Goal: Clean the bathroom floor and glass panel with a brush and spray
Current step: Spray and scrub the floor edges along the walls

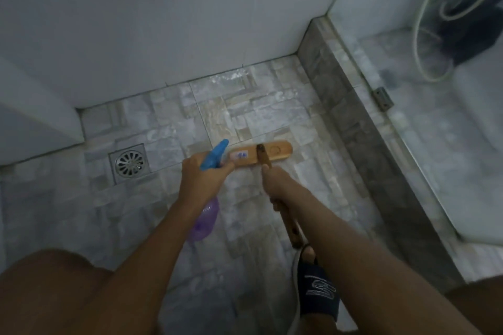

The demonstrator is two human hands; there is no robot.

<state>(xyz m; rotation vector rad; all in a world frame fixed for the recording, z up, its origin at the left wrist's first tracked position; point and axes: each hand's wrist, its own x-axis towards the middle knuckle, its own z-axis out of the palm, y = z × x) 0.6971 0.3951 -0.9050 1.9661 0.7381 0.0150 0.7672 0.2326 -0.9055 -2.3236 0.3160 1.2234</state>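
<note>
Foot: navy slide sandal (317, 288) on grey stone-pattern floor tiles (245, 114).
Right hand (275, 185): fingers clamped on wooden long-handled brush (261, 155), head flat on tiles.
Left hand (202, 174): fingers wrapped round purple spray bottle (204, 223), blue trigger.
Advice: wet tiles ahead of bristles, scrub toward steel drain (130, 163).

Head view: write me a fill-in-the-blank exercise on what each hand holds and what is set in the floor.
1. The left hand grips a spray bottle whose trigger head is ____.
2. The right hand grips the brush by its ____.
3. Left of the brush head, a metal ____ with a round grate is set in the floor.
Missing words: blue; handle; drain.
</note>
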